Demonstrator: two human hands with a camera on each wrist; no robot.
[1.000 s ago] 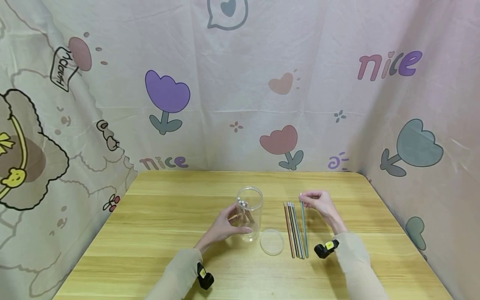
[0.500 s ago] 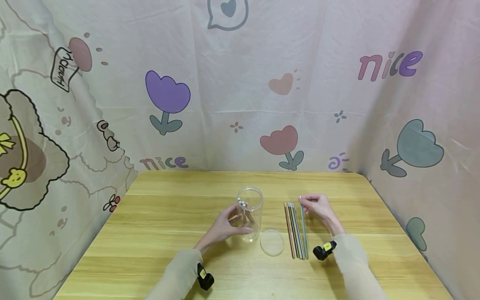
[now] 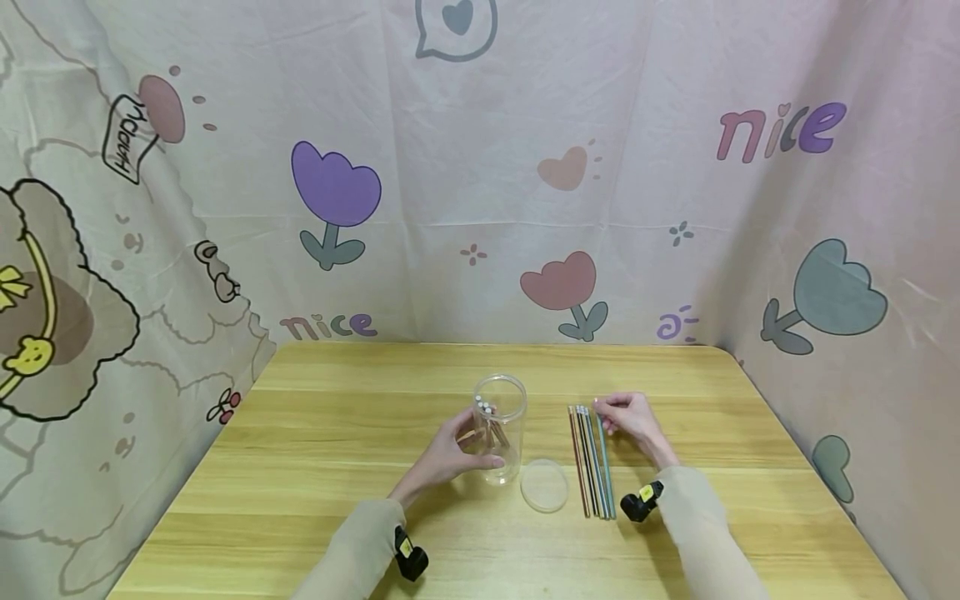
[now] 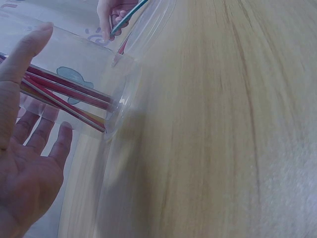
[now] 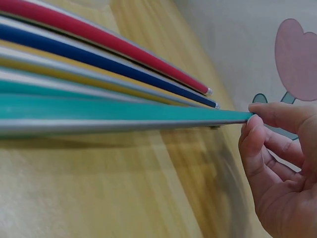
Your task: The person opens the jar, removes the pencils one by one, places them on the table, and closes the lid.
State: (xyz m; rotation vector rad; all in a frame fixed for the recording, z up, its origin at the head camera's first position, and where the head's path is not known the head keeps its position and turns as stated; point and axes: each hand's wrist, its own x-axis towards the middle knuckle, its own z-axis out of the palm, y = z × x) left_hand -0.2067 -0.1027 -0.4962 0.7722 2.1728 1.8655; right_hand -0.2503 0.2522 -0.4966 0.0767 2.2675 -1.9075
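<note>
My left hand [image 3: 448, 454] holds a clear plastic jar [image 3: 513, 454] upright on the table, thumb on the near side and fingers behind. Several pencils [image 4: 69, 94], red among them, lean inside it, their white ends near the open mouth. My right hand [image 3: 633, 417] pinches the far end of a teal pencil [image 5: 124, 113] between thumb and forefinger. That pencil is the rightmost of a row. Beside it lie red, blue, yellow and other teal pencils [image 3: 585, 467], lengthwise and close together. In the right wrist view the pinched end is raised above the wood.
A round clear lid [image 3: 544, 486] lies flat between the jar and the pencil row. The wooden table [image 3: 337, 433] meets a printed cloth backdrop [image 3: 480, 183] at the back and sides. A small black camera [image 3: 641, 503] sits on each wrist.
My right hand has shifted left and slightly nearer, bringing the teal pencil's far end closer to the row. My left hand and the jar have stayed in place.
</note>
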